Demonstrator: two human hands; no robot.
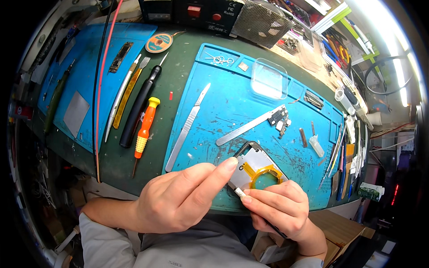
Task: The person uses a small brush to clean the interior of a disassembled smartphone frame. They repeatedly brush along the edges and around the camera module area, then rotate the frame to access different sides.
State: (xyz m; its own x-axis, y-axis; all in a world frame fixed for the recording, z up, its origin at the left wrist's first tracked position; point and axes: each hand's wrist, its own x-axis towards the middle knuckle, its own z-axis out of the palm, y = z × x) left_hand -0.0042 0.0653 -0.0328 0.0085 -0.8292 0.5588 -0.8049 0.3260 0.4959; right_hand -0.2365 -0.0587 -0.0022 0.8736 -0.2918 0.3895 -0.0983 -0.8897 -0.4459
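My right hand point(279, 210) holds a dark phone housing point(246, 174) low over the blue mat, fingertips on its lower left edge beside a small silvery piece point(239, 192). The housing has a silver plate inside and a yellow flexible ring point(263, 172). My left hand point(187, 194) is curled, its index fingertip at the housing's upper left edge; its thumb and whatever it may hold are hidden. Just beyond lie a flat metal bar point(241, 127) and a small circuit board point(277, 117). A scalpel point(187, 129) rests left of them on the mat.
A clear container point(269, 78) and scissors point(219, 59) sit at the mat's back. Screwdrivers point(145, 127), a spool point(158, 43) and a second mat point(71, 91) lie left, with hanging cables point(100, 71). Slender tools point(342, 165) line the right. Black equipment point(196, 15) stands behind.
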